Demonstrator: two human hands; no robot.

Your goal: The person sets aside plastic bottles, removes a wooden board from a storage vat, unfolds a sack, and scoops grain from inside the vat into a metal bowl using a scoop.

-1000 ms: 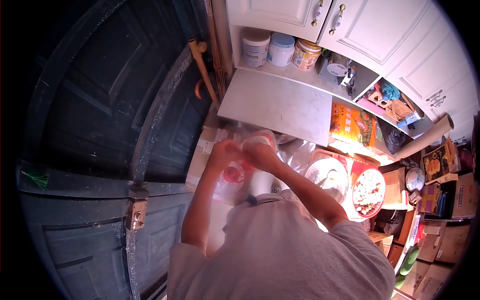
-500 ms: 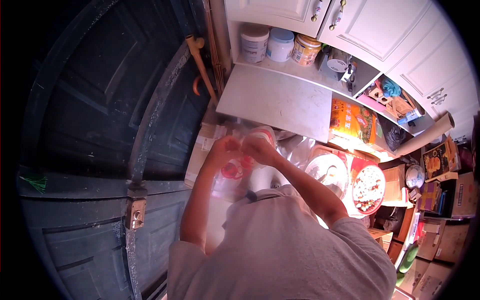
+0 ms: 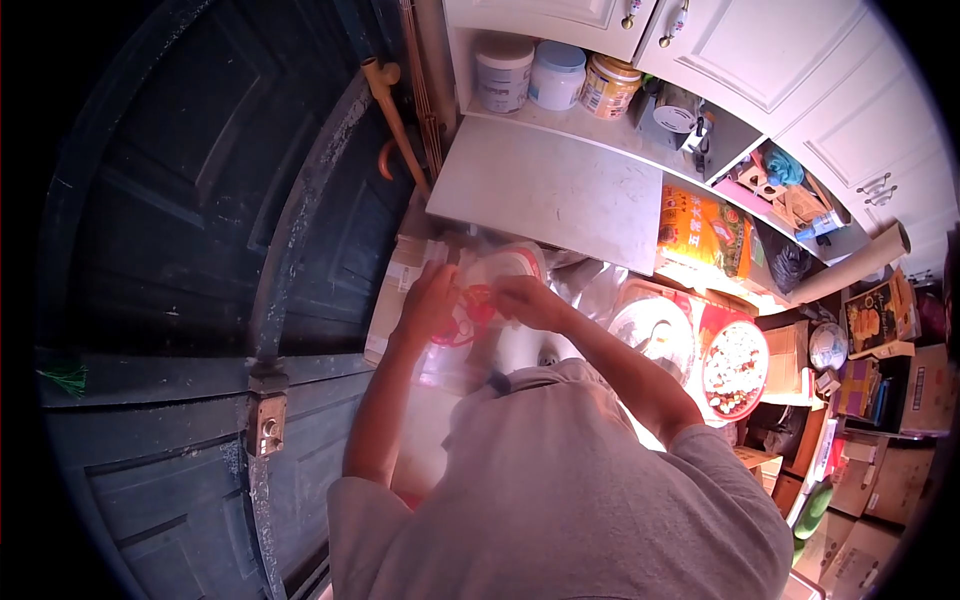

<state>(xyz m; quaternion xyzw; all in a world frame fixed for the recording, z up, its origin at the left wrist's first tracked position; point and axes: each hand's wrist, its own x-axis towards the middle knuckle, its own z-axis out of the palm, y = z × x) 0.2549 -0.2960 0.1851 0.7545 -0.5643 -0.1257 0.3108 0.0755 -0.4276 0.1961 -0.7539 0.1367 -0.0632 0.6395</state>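
Observation:
A clear plastic bag with red print (image 3: 462, 328) hangs between my hands, low in front of my chest. My left hand (image 3: 430, 300) is closed on its left edge. The fingers of my right hand (image 3: 528, 302) are pinched on the right side, next to the red marks. Just behind the bag is a pale, rounded thing with a red edge (image 3: 515, 262); I cannot tell its kind. The bag's lower part is faint and see-through.
A cardboard box (image 3: 395, 290) lies by the dark door (image 3: 180, 200) at left. Ahead are a grey board (image 3: 550, 190) and a shelf with several tubs (image 3: 557, 78). At right stand a brightly lit bowl (image 3: 650, 335), a red basin of pale pieces (image 3: 735, 370) and an orange sack (image 3: 700, 225).
My hands have moved apart, the left outward and the right a little to the right. More of the bag's red print shows between them. The view has shifted slightly.

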